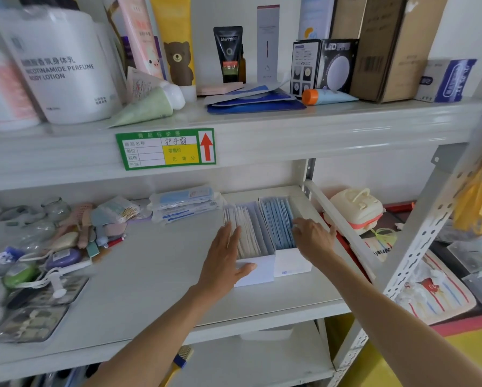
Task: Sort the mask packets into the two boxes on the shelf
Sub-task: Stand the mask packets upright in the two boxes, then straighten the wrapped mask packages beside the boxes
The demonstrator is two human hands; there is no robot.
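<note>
Two white boxes stand side by side on the middle shelf. The left box (255, 270) holds upright white mask packets (245, 233). Upright blue mask packets (279, 222) fill the right box (291, 263). My left hand (223, 258) lies flat against the left box's outer side, fingers apart, thumb on its front corner. My right hand (314, 237) rests on the right box's right edge, with fingertips touching the blue packets. Neither hand holds a loose packet.
A stack of wrapped blue-and-white packs (184, 203) lies behind the boxes to the left. Small toiletries (66, 241) crowd the shelf's left end. The metal shelf upright (418, 247) and a cross rail (343, 224) run close to my right arm. Bottles and tubes fill the shelf above.
</note>
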